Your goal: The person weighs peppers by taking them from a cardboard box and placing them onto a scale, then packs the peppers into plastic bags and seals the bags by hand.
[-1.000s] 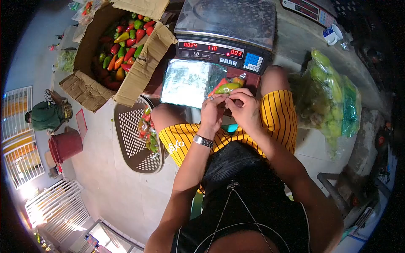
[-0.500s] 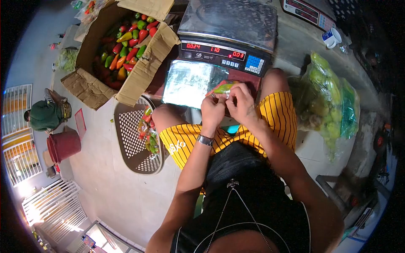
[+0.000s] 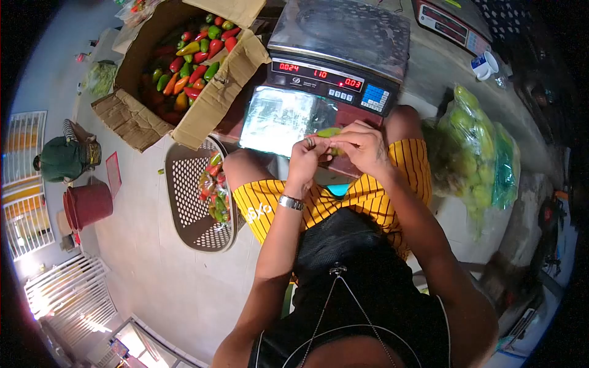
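Observation:
Between my hands is a small clear plastic bag of peppers (image 3: 328,132), with green showing; the rest is covered by my fingers. My left hand (image 3: 302,161) is closed on the near side of this bag, fingers pinched together. My right hand (image 3: 364,147) pinches it from the right, its fingertips close to the left ones. Just beyond my left hand lies a stack of flat clear plastic bags (image 3: 273,122), shiny with reflected light. Behind them stands a digital weighing scale (image 3: 340,37) with lit red digits and a bare metal plate.
An open cardboard box (image 3: 211,98) of red, green and orange peppers stands left of the scale. Below it, a plastic basket (image 3: 184,214) holds bagged peppers. A large bag of green produce (image 3: 469,147) lies right. A mug (image 3: 484,65) and a person (image 3: 64,159) are farther off.
My right hand has turned and spread more across the top of the bag of peppers. Less red shows in the bag now. The whole view has shifted slightly.

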A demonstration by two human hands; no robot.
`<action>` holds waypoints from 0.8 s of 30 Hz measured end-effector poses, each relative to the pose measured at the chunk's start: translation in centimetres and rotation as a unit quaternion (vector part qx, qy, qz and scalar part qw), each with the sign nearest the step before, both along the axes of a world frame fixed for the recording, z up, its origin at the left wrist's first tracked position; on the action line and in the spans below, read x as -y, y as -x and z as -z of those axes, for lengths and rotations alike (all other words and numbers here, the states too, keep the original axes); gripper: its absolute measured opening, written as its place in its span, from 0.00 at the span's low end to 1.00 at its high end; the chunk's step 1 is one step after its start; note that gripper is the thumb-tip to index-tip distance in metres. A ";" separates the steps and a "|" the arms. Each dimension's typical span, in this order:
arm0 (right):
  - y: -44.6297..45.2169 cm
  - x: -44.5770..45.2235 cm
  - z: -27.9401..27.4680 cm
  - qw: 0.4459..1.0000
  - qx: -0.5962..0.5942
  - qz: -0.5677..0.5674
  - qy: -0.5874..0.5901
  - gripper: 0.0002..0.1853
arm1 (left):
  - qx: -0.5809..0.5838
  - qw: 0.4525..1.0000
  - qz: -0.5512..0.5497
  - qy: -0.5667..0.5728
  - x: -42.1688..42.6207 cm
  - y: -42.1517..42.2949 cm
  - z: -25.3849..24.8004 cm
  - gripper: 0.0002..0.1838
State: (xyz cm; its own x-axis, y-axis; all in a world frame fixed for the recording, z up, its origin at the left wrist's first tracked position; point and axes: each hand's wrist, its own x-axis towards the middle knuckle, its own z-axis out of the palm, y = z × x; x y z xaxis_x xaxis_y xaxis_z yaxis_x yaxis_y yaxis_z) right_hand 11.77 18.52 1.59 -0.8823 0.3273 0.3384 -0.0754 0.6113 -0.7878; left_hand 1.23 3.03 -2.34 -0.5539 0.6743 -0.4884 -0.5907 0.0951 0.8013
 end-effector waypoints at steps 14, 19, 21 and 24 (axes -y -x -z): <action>0.9 2.9 -6.2 0.989 -0.004 -0.045 0.140 0.06 | -0.228 0.964 0.136 -0.035 6.6 -0.3 -6.9 0.09; 3.5 2.2 -1.3 0.974 0.009 -0.008 0.227 0.08 | -0.320 0.935 -0.001 0.155 15.8 2.5 -11.6 0.05; 3.4 0.3 2.2 0.984 0.155 0.067 0.057 0.06 | -0.261 0.943 -0.148 0.141 20.8 5.2 -12.0 0.08; 4.1 0.4 5.8 0.973 0.226 0.039 -0.005 0.08 | -0.322 0.888 -0.190 0.269 26.7 8.4 -9.6 0.10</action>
